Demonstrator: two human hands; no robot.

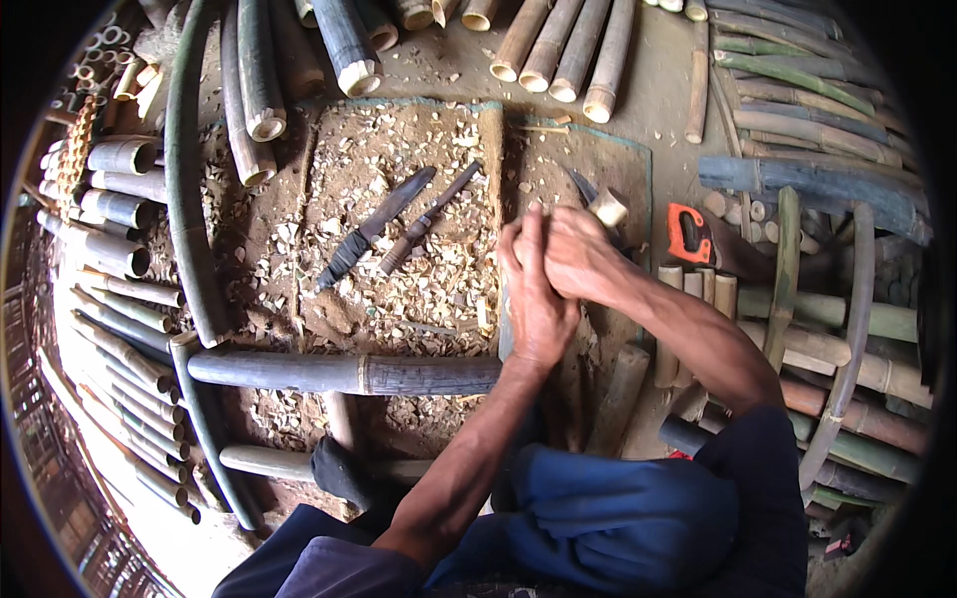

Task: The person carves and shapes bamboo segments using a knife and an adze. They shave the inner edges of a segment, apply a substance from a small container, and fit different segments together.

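Note:
Right of the middle, my left hand [538, 289] and my right hand [573, 249] are pressed together, fingers closed. Whatever lies between them is hidden. Just beyond the right hand are the pale cut end of a bamboo piece [609, 207] and a dark curved blade [581, 184]; whether the hand touches either, I cannot tell. Left of the hands, on the chips, lie a large knife [394, 204] with a black-wrapped handle and a narrow tool [444, 202] with a brown handle. A thick dark bamboo pole [299, 372] lies crosswise, its right end near my left forearm.
Wood chips [399, 299] cover the ground mat. An orange-handled saw [688, 234] is to the right. Bamboo poles [563, 60] lie at the far side, with stacks of bamboo [827, 125] at right and cut lengths [130, 349] at left. A long bamboo pole [189, 179] runs down the left.

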